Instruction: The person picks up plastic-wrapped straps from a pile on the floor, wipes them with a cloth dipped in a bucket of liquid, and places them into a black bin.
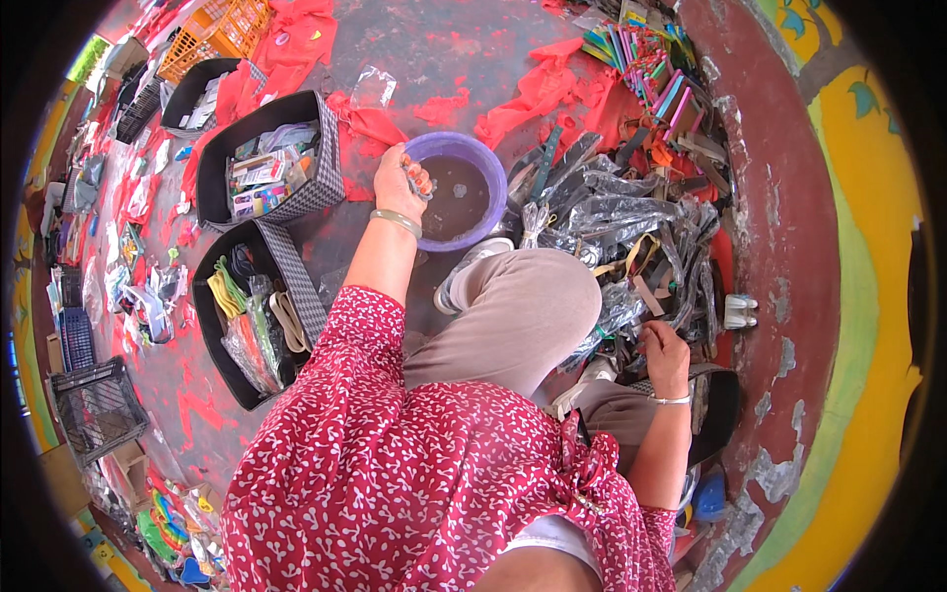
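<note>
My left hand (402, 184) is closed in a fist at the left rim of a round purple basin (501, 187). A bit of something greyish shows between its fingers, too small to name. Murky brown water (456, 202) stands in the basin. To the right of my knee, my right hand (667, 357) has its fingers curled down at the edge of a pile of plastic-wrapped items (621, 217). What those fingers hold, if anything, is hidden.
Left of the basin stand two black fabric bins, one with mixed packets (261, 178), one with bundled straps (256, 316). Colourful sticks (666, 84) lie at the far right. A dark crate (97, 409), an orange basket (222, 37) and red plastic scraps (538, 94) surround me. A wall (779, 296) rises right.
</note>
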Available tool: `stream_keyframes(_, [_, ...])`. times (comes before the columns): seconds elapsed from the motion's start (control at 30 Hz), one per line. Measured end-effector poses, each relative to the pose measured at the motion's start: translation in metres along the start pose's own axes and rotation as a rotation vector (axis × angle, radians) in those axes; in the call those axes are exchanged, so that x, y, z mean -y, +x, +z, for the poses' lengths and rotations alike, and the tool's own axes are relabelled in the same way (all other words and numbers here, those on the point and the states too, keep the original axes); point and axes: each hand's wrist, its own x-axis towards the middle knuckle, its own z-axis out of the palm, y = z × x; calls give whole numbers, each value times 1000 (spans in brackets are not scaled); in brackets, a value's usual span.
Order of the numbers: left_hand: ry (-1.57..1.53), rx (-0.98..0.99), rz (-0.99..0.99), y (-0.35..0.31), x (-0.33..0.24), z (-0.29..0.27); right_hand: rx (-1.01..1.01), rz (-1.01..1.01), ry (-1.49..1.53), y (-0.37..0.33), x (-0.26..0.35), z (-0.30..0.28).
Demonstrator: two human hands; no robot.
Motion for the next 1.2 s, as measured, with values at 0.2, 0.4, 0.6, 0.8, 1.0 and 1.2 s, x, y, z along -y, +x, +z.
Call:
stream_keyframes(0.2, [-75,16,34,-1,-2,8,-8,-4,1,2,-8,1])
stream_keyframes(0.4, [-155,244,-127,39,-5,-6,-11,-48,-100,-5,-1,-4])
stream_keyframes(0.6, [129,230,-148,31,-6,-5,-89,-47,-79,-24,-5,-11])
stream_keyframes(0.8, [311,620,-123,-62,-12,79,-70,15,149,-50,19,-22])
stream_keyframes(1.0, [461,1034,-257,-215,41,156,-164,-279,618,-59,97,-25])
stream_keyframes(1.2, [623,1193,-306,-262,105,170,-503,-384,533,-54,101,-38])
